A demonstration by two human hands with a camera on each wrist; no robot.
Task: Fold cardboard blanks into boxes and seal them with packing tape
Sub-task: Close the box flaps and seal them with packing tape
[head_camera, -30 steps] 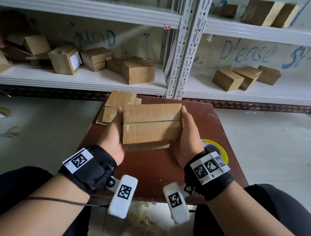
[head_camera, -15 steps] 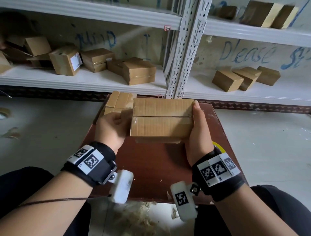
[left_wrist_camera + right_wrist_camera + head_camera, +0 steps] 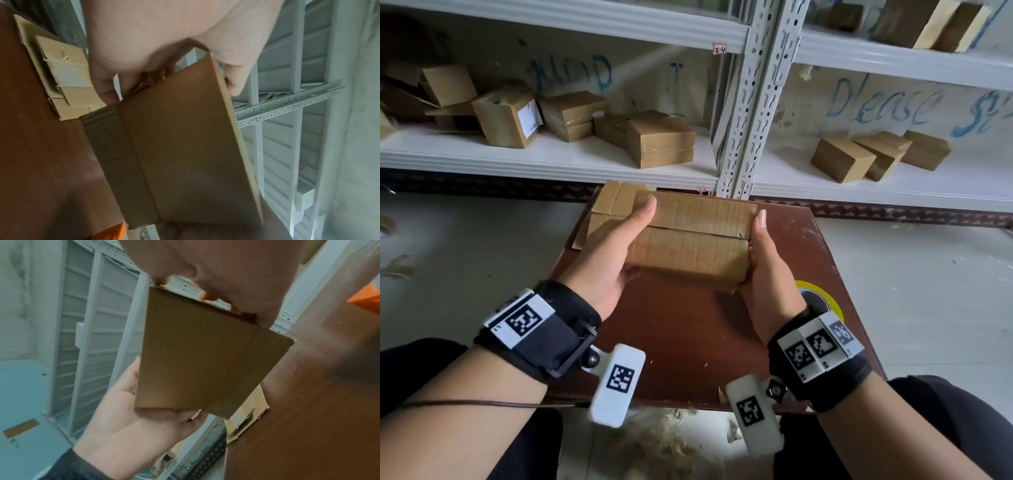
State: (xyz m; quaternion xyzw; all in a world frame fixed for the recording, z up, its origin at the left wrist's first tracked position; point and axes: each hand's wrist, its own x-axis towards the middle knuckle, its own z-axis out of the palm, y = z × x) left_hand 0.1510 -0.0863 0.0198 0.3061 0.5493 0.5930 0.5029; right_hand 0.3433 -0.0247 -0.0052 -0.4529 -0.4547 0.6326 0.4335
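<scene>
The left hand (image 3: 607, 260) grips the left end of the cardboard box (image 3: 690, 240), thumb laid over the top face and fingers curled around the far side. The box is plain brown corrugated board, folded shut, with two top flaps meeting in a seam along its length; a lower flap edge juts out underneath. It is held above the brown bench (image 3: 688, 329), in front of the flat cardboard blanks (image 3: 607, 209) lying at the bench's far left. The right hand (image 3: 768, 274) clasps the right end, thumb up along the edge. A yellow tape roll (image 3: 822, 298) lies just behind that wrist.
</scene>
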